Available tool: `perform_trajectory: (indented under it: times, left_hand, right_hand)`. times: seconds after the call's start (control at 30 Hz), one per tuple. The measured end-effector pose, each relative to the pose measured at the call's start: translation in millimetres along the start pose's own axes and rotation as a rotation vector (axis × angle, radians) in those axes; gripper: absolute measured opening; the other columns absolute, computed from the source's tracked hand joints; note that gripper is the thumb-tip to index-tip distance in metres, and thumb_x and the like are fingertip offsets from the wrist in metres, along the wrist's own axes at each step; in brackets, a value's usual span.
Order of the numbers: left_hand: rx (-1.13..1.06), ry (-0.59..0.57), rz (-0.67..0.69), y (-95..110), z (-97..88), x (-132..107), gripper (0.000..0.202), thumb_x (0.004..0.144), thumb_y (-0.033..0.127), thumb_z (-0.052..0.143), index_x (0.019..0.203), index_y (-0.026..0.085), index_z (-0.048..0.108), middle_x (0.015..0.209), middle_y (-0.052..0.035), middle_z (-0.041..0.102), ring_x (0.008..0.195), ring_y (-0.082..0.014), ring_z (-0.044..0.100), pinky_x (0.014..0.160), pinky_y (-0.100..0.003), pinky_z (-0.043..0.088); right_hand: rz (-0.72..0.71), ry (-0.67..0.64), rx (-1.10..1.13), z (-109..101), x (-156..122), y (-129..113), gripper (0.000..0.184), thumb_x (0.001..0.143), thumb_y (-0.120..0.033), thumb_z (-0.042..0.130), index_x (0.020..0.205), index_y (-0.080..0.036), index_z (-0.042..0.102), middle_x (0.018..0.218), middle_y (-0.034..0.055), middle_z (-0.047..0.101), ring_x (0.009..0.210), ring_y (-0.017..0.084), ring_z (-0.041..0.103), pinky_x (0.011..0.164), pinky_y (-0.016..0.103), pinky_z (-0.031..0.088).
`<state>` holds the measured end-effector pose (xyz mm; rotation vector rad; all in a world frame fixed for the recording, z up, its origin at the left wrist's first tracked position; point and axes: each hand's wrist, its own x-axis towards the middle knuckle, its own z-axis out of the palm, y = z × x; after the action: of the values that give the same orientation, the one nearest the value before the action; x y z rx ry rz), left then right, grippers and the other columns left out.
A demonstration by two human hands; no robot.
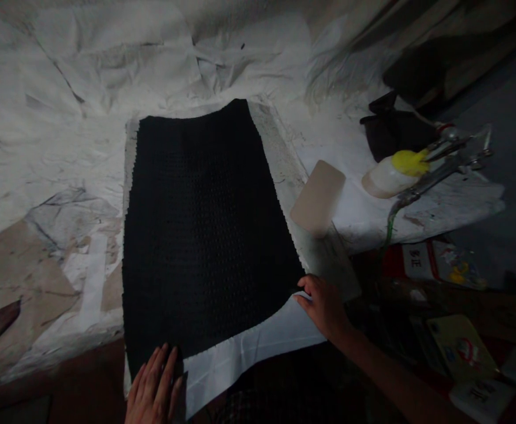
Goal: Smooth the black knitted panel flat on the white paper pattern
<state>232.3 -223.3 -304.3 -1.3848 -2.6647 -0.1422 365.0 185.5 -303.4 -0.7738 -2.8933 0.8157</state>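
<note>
A dark sheet of textured material [205, 235], perhaps leather or fabric, lies on a pale board [279, 141]; its edges look finely serrated. White paper or cloth [258, 347] shows beneath its near edge and hangs over the front. My left hand [154, 388] lies flat with fingers stretched on the sheet's near left corner. At the near right corner, my right hand [322, 303] pinches the sheet's edge between thumb and fingers, lifting it slightly. A beige rectangular card [318, 197] rests to the right of the sheet.
On the right lies a white bottle with a yellow top [394, 171], beside a metal spray-gun-like tool [447, 165] on a hose. Crumpled white covering [152, 65] spreads behind. Packages [434, 262] and a yellowish container [463, 347] sit lower right. Brown scraps [23, 271] lie left.
</note>
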Motion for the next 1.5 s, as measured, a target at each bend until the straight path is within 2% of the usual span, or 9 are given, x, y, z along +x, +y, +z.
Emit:
perform_trajectory:
  times: [0.07, 0.17, 0.3, 0.43, 0.63, 0.93, 1.17, 1.3, 1.5]
  left_hand:
    - [0.005, 0.001, -0.003, -1.4, 2.6, -2.4, 0.060, 0.096, 0.029, 0.039, 0.152, 0.016, 0.021, 0.135, -0.0184, 0.050, 0.122, -0.0299, 0.048, 0.099, -0.044, 0.038]
    - [0.009, -0.006, -0.007, -3.3, 4.9, -6.0, 0.060, 0.097, 0.029, 0.039, 0.153, 0.017, 0.020, 0.136, -0.0184, 0.051, 0.123, -0.0293, 0.048, 0.099, -0.044, 0.038]
    - [-0.011, -0.010, -0.041, -3.8, 8.4, -10.1, 0.060, 0.096, 0.030, 0.040, 0.153, 0.020, 0.021, 0.138, -0.0178, 0.049, 0.125, -0.0290, 0.048, 0.099, -0.044, 0.039]
    - [-0.029, -0.027, -0.089, -2.3, 9.3, -11.2, 0.062, 0.095, 0.029, 0.042, 0.153, 0.024, 0.019, 0.140, -0.0162, 0.048, 0.127, -0.0280, 0.048, 0.101, -0.044, 0.039]
    - [-0.029, -0.062, -0.086, 0.6, 3.0, -8.4, 0.065, 0.094, 0.023, 0.045, 0.153, 0.022, 0.018, 0.142, -0.0195, 0.045, 0.127, -0.0303, 0.047, 0.100, -0.047, 0.039]
    - [-0.010, -0.105, -0.096, 0.5, -2.7, -8.3, 0.073, 0.090, 0.019, 0.056, 0.153, 0.027, 0.020, 0.148, -0.0179, 0.040, 0.132, -0.0300, 0.044, 0.101, -0.045, 0.044]
    - [0.002, -0.115, -0.063, -1.4, -10.1, -8.0, 0.066, 0.086, 0.016, 0.061, 0.147, 0.028, 0.036, 0.153, -0.0172, 0.032, 0.138, -0.0296, 0.038, 0.110, -0.044, 0.034]
    - [0.014, -0.103, -0.043, -0.8, -16.1, -6.6, 0.054, 0.086, 0.019, 0.061, 0.139, 0.025, 0.049, 0.148, -0.0140, 0.043, 0.138, -0.0254, 0.038, 0.117, -0.041, 0.022]
    - [0.062, -0.116, -0.070, 13.1, -17.3, 2.7, 0.052, 0.088, 0.023, 0.058, 0.138, 0.033, 0.050, 0.133, -0.0053, 0.061, 0.130, -0.0210, 0.047, 0.119, -0.045, 0.001]
  right_hand:
    - [0.032, -0.035, 0.091, -2.2, 3.7, 1.8, 0.005, 0.078, -0.019, 0.059, 0.082, -0.019, 0.056, 0.079, 0.0021, 0.053, 0.079, 0.024, 0.052, 0.069, 0.037, 0.035]
    - [0.075, -0.067, 0.217, -6.5, 8.6, 2.2, 0.010, 0.078, -0.029, 0.053, 0.074, -0.020, 0.052, 0.076, 0.0022, 0.052, 0.074, 0.021, 0.051, 0.067, 0.035, 0.036]
    - [0.151, -0.126, 0.252, -12.2, 9.3, -2.5, 0.019, 0.077, -0.038, 0.050, 0.085, -0.021, 0.051, 0.081, 0.0018, 0.057, 0.076, 0.022, 0.055, 0.072, 0.037, 0.039]
    - [0.336, -0.169, 0.292, -15.4, 3.9, -2.3, 0.045, 0.073, -0.050, 0.054, 0.108, -0.022, 0.051, 0.095, 0.0062, 0.061, 0.090, 0.028, 0.059, 0.082, 0.043, 0.043]
    - [0.430, -0.167, 0.441, -15.3, 0.6, 6.6, 0.053, 0.067, -0.053, 0.059, 0.108, -0.020, 0.053, 0.108, 0.0107, 0.061, 0.107, 0.033, 0.057, 0.090, 0.046, 0.044]
    - [0.157, -0.257, 0.299, -14.3, 21.4, 10.4, 0.048, 0.080, -0.045, 0.049, 0.122, -0.021, 0.052, 0.108, 0.0111, 0.063, 0.107, 0.031, 0.059, 0.090, 0.049, 0.046]
    - [0.011, -0.235, 0.186, -1.9, 14.2, 22.3, 0.043, 0.087, -0.043, 0.046, 0.123, -0.022, 0.053, 0.102, 0.0110, 0.064, 0.098, 0.031, 0.063, 0.084, 0.048, 0.053]
    - [-0.028, -0.240, 0.151, 0.6, 10.0, 25.9, 0.042, 0.090, -0.044, 0.043, 0.125, -0.023, 0.053, 0.109, 0.0103, 0.064, 0.101, 0.031, 0.063, 0.086, 0.050, 0.053]
    - [-0.131, -0.236, 0.102, -0.3, 11.6, 25.6, 0.043, 0.095, -0.044, 0.038, 0.130, -0.022, 0.050, 0.122, 0.0109, 0.061, 0.107, 0.031, 0.061, 0.091, 0.053, 0.052]
